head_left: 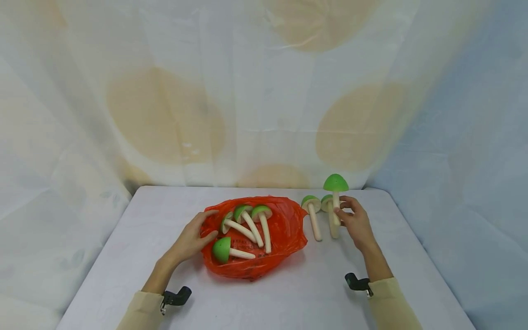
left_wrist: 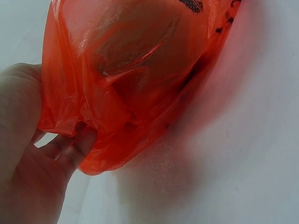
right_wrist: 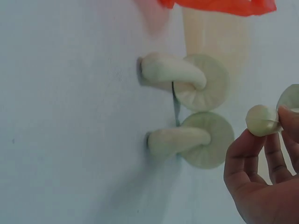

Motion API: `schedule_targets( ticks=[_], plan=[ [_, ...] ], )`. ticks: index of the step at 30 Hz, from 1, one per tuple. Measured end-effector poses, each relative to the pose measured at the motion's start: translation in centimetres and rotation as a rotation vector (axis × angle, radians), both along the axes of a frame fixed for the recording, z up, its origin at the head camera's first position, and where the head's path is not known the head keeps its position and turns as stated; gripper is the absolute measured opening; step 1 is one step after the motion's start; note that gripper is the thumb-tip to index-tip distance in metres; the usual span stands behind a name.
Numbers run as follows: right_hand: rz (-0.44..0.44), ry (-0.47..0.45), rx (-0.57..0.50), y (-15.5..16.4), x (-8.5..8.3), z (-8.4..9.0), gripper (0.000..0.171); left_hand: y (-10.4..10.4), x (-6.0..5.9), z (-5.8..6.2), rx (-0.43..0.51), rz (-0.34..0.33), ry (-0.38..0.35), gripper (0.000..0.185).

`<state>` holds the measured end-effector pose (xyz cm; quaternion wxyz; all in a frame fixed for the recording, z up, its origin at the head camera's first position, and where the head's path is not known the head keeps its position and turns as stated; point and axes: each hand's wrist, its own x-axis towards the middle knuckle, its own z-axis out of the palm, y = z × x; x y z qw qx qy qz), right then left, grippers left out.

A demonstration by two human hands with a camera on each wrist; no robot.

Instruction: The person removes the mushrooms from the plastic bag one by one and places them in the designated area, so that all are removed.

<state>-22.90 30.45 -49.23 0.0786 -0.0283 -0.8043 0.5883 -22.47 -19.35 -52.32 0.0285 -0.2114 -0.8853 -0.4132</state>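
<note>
A toy mushroom [head_left: 336,183] with a green cap and pale stem is held up by my right hand [head_left: 358,224], thumb and fingers pinching the stem. In the right wrist view the stem's rounded end [right_wrist: 261,120] shows between the fingertips. My left hand [head_left: 190,236] holds the left edge of a red plastic bag [head_left: 288,224], its thumb and fingers around the rim. Inside the opened bag lie several more mushrooms, one green cap [head_left: 222,250] near the front. The left wrist view shows the bag's crumpled side [left_wrist: 135,70] against the fingers.
Two mushrooms lie on the table right of the bag, one nearer it [head_left: 314,220] and one partly behind the held mushroom [head_left: 332,224]. The white table [head_left: 255,302] backs onto a pale curtain [head_left: 264,105] with tan circles. Black wrist cameras [head_left: 176,296] sit on both arms.
</note>
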Motion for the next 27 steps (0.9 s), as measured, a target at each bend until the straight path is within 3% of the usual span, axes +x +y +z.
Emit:
schedule_targets(
  ticks=[4,14,27],
  plan=[
    [-0.039,-0.027,-0.006,0.8,0.3,0.0,0.048,0.0,0.0,0.0,0.003,0.002,-0.001,0.062],
    [-0.146,-0.074,0.047,3.4,0.2,-1.9,0.051,-0.1,0.1,0.1,0.0,0.005,0.001,0.062],
    [-0.178,-0.167,0.101,5.0,0.5,-3.2,0.053,-0.3,0.1,0.0,0.001,0.004,0.012,0.062]
  ],
)
